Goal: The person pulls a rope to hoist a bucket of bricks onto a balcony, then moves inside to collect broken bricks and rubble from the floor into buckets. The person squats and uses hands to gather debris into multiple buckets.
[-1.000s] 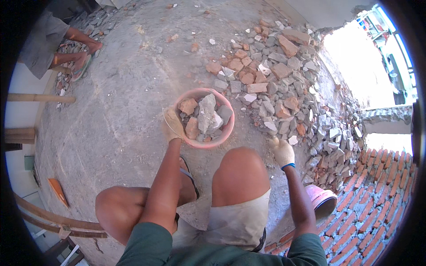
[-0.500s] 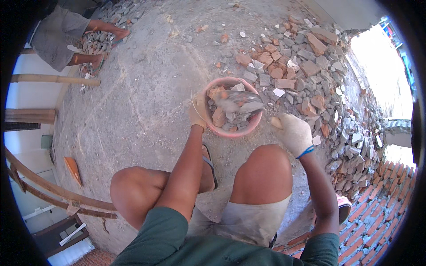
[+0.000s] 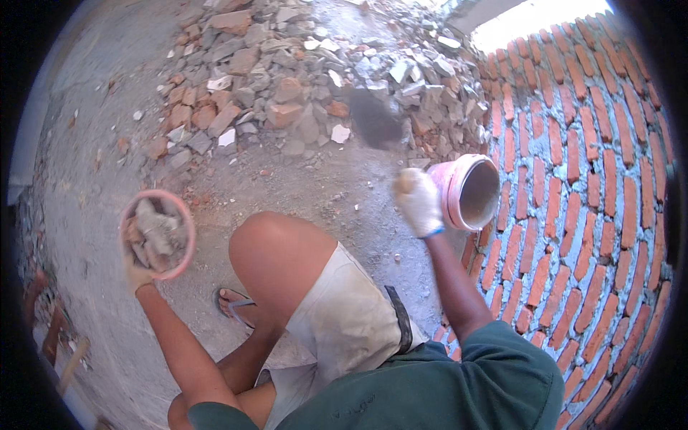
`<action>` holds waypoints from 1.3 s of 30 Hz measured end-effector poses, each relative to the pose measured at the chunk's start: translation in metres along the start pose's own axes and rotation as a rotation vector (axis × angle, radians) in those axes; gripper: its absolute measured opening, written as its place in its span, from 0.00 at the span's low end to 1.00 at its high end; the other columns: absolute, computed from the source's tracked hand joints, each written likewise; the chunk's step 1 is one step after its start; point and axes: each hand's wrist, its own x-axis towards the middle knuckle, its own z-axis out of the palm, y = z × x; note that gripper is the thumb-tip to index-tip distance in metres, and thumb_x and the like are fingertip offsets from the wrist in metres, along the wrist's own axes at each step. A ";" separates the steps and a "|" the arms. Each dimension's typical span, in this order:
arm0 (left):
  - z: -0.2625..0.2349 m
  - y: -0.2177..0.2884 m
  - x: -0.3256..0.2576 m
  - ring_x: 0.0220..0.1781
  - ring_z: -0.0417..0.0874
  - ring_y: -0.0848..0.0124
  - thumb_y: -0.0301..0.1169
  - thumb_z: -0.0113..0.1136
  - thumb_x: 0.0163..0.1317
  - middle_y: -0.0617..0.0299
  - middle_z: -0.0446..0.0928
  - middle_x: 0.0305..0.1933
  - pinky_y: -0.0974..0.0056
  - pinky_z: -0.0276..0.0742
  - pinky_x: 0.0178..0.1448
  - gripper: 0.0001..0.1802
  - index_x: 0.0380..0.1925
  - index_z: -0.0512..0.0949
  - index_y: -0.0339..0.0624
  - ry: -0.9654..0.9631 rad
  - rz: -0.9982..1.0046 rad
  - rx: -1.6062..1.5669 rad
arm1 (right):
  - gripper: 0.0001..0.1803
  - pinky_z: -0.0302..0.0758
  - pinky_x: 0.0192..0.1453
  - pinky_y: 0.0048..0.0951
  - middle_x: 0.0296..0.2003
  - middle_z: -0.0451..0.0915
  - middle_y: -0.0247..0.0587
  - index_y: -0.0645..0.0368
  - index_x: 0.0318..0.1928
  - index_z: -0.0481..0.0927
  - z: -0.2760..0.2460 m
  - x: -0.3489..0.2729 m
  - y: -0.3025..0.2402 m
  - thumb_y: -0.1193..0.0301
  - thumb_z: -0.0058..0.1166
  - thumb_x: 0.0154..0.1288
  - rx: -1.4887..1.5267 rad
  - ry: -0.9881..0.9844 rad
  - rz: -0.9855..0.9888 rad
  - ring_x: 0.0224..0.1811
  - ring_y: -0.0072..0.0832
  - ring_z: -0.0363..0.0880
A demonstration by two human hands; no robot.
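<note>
My left hand [image 3: 138, 272] is in a pale work glove, closed at the near left rim of a pink bucket [image 3: 189, 240]. Chunks of broken brick and concrete [image 3: 159, 228] fill that bucket. Out to the right, my gloved right hand [image 3: 417, 203] is closed round the grip of a short-handled tool; its broad dark blade [image 3: 376, 120] is smeared by motion at the near edge of a rubble heap [image 3: 287, 93]. The handle is mostly hidden by the glove. Beside the right hand is a second pink bucket [image 3: 453, 188], its mouth showing no rubble.
A wall or surface of red bricks and grey mortar [image 3: 573, 186] rises close on the right. Dusty grey ground [image 3: 301, 186] with scattered bits lies between my knee and the heap. At the far left edge are a person's legs [image 3: 43, 301], partly cut off.
My view has turned right, bringing the second bucket into sight. The tool's blade has gone from over the filled bucket to the heap. My left hand has stayed at the bucket.
</note>
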 end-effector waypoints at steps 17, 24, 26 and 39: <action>0.043 -0.025 -0.051 0.68 0.78 0.50 0.43 0.58 0.72 0.49 0.79 0.64 0.44 0.73 0.69 0.26 0.62 0.78 0.37 -0.172 -0.496 0.934 | 0.16 0.78 0.38 0.34 0.31 0.80 0.36 0.63 0.43 0.79 -0.141 -0.042 0.100 0.63 0.63 0.67 -0.014 -0.269 0.612 0.32 0.25 0.80; 0.139 0.131 -0.065 0.69 0.77 0.50 0.41 0.47 0.77 0.45 0.79 0.65 0.48 0.64 0.77 0.22 0.59 0.81 0.40 -0.159 -0.458 -0.186 | 0.15 0.73 0.31 0.32 0.26 0.77 0.37 0.63 0.35 0.77 -0.091 -0.039 0.104 0.64 0.66 0.67 0.223 -0.288 0.562 0.25 0.25 0.74; 0.124 0.198 -0.059 0.55 0.80 0.46 0.40 0.48 0.77 0.47 0.82 0.48 0.46 0.72 0.66 0.18 0.49 0.82 0.39 -0.023 0.024 -0.376 | 0.26 0.74 0.42 0.48 0.28 0.74 0.54 0.68 0.32 0.75 -0.080 -0.050 0.140 0.56 0.71 0.62 -0.355 -0.350 0.057 0.33 0.49 0.74; -0.153 0.332 0.059 0.43 0.87 0.44 0.49 0.57 0.67 0.42 0.85 0.35 0.46 0.81 0.51 0.24 0.39 0.85 0.36 -0.406 0.672 -0.116 | 0.18 0.83 0.42 0.46 0.33 0.88 0.50 0.58 0.37 0.88 -0.082 -0.056 0.126 0.55 0.61 0.62 -0.463 -0.273 0.151 0.35 0.46 0.86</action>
